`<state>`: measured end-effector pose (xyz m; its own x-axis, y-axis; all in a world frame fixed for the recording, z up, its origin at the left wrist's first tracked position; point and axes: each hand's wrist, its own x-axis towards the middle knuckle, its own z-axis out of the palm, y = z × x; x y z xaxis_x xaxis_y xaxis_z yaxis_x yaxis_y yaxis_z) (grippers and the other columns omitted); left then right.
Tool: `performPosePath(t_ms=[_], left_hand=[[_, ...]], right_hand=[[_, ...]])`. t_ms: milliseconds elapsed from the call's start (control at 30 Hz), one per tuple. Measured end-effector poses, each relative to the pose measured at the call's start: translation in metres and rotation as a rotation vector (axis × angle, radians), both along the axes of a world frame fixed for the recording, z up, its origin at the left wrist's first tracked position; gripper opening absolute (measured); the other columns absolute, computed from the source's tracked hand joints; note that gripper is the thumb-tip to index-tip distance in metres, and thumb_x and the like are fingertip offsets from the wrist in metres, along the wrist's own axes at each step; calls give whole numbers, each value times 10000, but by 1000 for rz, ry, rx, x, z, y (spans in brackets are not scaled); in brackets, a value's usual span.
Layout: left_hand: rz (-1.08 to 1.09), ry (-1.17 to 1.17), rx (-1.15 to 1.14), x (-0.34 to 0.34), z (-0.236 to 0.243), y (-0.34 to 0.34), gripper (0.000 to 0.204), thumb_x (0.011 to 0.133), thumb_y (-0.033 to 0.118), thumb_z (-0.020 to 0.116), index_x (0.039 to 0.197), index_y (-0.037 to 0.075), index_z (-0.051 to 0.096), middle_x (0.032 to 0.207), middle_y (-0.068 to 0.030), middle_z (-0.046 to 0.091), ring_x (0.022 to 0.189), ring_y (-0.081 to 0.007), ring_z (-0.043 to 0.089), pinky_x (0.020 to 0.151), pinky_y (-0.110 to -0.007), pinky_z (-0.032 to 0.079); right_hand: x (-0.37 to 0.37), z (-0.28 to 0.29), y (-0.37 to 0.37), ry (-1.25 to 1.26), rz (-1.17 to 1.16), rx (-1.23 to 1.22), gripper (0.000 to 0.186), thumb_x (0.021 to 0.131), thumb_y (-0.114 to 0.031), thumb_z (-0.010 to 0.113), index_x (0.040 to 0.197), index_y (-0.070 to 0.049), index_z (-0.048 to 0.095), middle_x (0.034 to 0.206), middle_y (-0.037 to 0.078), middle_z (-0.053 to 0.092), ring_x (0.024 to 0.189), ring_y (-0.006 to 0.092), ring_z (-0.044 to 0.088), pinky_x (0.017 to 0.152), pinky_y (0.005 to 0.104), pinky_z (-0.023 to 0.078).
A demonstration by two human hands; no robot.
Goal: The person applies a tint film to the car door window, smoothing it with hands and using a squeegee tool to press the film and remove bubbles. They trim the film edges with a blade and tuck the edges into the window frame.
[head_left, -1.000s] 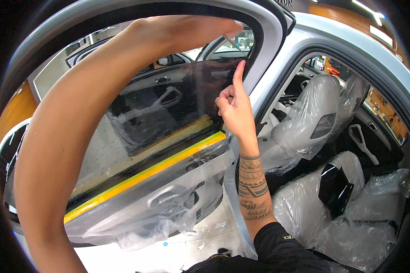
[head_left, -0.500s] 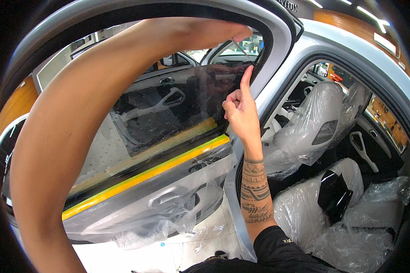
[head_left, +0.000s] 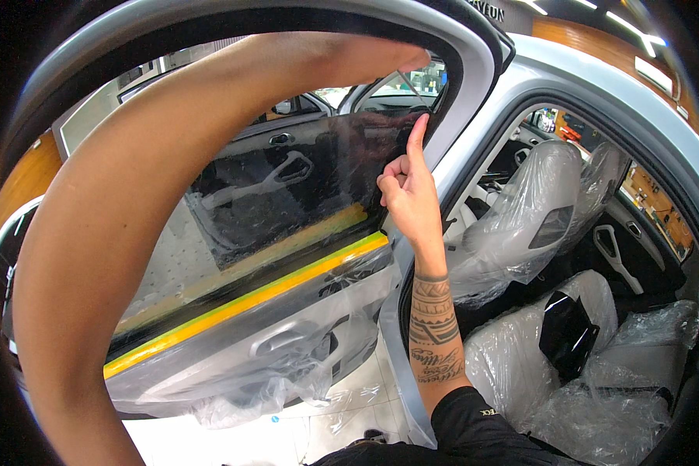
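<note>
At the top, my left hand [head_left: 404,56] is closed on a thin metal tool [head_left: 410,87], whose lower end reaches the upper edge of dark film [head_left: 326,159] on the door window, by the right corner. My long left forearm curves across the glass and hides much of it. Just below the tool's end, the index fingertip of my right hand [head_left: 408,190] rests at the film's corner; that finger is stretched out, the others are curled, with nothing visible in them. Yellow masking tape [head_left: 248,303] runs along the window's lower edge, above a plastic-covered door panel [head_left: 279,361].
The door's frame [head_left: 474,78] arches over my hands. At right, the car's opening [head_left: 555,54] shows plastic-wrapped seats [head_left: 536,202] and a glossy black piece [head_left: 567,330] lying on the rear seat. Below the door is a tiled floor [head_left: 318,423].
Both hands and the door appear slightly lower and further right than a second ago, as the view has shifted. The hands keep much the same place at the window corner.
</note>
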<state>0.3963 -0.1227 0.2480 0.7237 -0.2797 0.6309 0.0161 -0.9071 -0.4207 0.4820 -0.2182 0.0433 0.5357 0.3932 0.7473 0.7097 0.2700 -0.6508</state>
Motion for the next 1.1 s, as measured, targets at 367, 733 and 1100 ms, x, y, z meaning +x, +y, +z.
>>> performPosePath(t_ms=[367, 733, 1100], left_hand=[[8, -9, -12, -1, 3, -2, 359, 872, -11, 502, 1216, 39, 595, 1230, -178, 599, 1178, -323, 576, 1002, -420, 464], [15, -2, -11, -5, 12, -1, 363, 874, -20, 496, 1219, 38, 592, 1228, -180, 600, 1176, -329, 577, 999, -423, 465], [21, -1, -25, -8, 13, 1, 366, 875, -29, 491, 1222, 37, 590, 1227, -181, 601, 1174, -336, 578, 996, -425, 467]], right_hand=[[0, 0, 0, 3, 0, -2, 985, 789, 30, 496, 1575, -159, -67, 765, 24, 499, 586, 81, 478, 510, 221, 440], [0, -2, 5, 60, 9, 46, 993, 772, 52, 533, 1580, -154, -7, 693, 33, 511, 624, 108, 491, 630, 228, 449], [-5, 2, 2, 56, -4, 7, 972, 785, 43, 525, 1580, -129, -9, 709, 38, 512, 641, 112, 496, 647, 232, 453]])
